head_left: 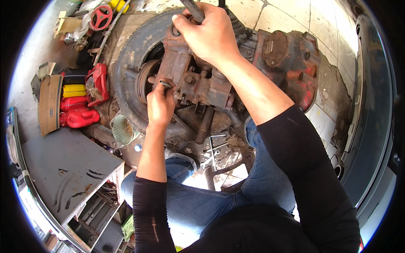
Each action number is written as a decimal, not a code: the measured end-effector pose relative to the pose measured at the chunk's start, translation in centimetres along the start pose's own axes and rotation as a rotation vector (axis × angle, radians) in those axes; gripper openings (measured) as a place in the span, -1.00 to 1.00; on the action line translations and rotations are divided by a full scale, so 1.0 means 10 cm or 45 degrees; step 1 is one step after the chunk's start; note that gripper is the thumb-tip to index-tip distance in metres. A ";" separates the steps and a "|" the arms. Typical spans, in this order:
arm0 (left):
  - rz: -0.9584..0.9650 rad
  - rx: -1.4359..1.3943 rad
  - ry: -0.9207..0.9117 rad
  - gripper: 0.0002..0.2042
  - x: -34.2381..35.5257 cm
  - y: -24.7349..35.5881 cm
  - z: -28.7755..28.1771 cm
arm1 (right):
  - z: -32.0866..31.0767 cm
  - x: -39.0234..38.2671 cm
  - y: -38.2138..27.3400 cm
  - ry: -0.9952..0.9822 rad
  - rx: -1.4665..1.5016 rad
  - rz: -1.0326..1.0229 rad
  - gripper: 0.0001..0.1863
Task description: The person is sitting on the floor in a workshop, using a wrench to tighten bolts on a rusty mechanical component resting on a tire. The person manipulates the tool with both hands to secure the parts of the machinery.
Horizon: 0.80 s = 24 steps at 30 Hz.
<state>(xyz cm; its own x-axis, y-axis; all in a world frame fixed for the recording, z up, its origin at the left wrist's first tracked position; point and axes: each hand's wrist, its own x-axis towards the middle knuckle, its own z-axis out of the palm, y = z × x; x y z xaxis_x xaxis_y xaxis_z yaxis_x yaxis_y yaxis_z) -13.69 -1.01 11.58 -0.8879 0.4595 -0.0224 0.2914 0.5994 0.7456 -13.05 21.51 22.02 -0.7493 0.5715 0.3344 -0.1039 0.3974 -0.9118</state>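
A rusty, grease-covered machine housing (173, 63), like a gearbox with bolts and castings, stands in front of me. My right hand (213, 36) is closed round a thick dark bar (193, 9) above the housing's far end; the bar's upper end runs out of view. Below and to the left, my left hand (160, 105) is closed, thumb and fingers pinching a short metal piece (166, 84) against the side of the housing. Most of that piece is hidden by the fingers, so its kind cannot be made out. A large black tyre (126, 63) lies behind the housing.
Red plastic containers (82, 117) and a cardboard piece (49, 103) lie to the left, beyond a grey-topped bench (63, 168). A glass-like tub (121, 130) sits by the tyre. An L-shaped wrench (212, 152) lies between my feet. A dark vehicle panel (373, 105) borders the right.
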 end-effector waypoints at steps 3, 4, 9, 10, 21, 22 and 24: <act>-0.219 0.007 -0.162 -0.89 0.09 -0.03 -0.07 | -0.03 -0.03 0.01 0.013 -0.035 0.014 -0.70; -0.186 -0.004 -0.115 -0.89 0.09 -0.02 -0.08 | -0.03 -0.01 0.00 -0.004 -0.031 0.024 -0.70; -0.088 -0.067 -0.043 -0.89 0.04 -0.05 -0.02 | -0.02 0.00 0.00 -0.030 0.012 0.037 -0.70; -0.140 -0.105 -0.084 -0.89 0.07 -0.09 -0.05 | -0.01 0.00 0.00 -0.021 -0.006 0.030 -0.70; -0.171 -0.224 0.067 -0.89 0.07 -0.23 0.00 | -0.01 0.00 -0.01 -0.033 0.002 0.036 -0.70; -0.219 -0.191 -0.017 -0.89 0.10 -0.20 -0.04 | -0.02 0.00 0.01 -0.026 -0.020 0.033 -0.70; -0.321 -0.299 -0.097 -0.89 0.13 -0.13 -0.06 | -0.06 -0.01 0.06 0.012 -0.024 -0.012 -0.70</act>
<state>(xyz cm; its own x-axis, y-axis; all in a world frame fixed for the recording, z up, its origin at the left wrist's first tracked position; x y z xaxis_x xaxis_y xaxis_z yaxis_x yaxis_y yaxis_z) -15.43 -1.54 11.01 -0.8897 0.3693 -0.2684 -0.0315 0.5369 0.8431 -12.71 22.12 21.57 -0.7420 0.5745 0.3454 -0.0984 0.4163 -0.9039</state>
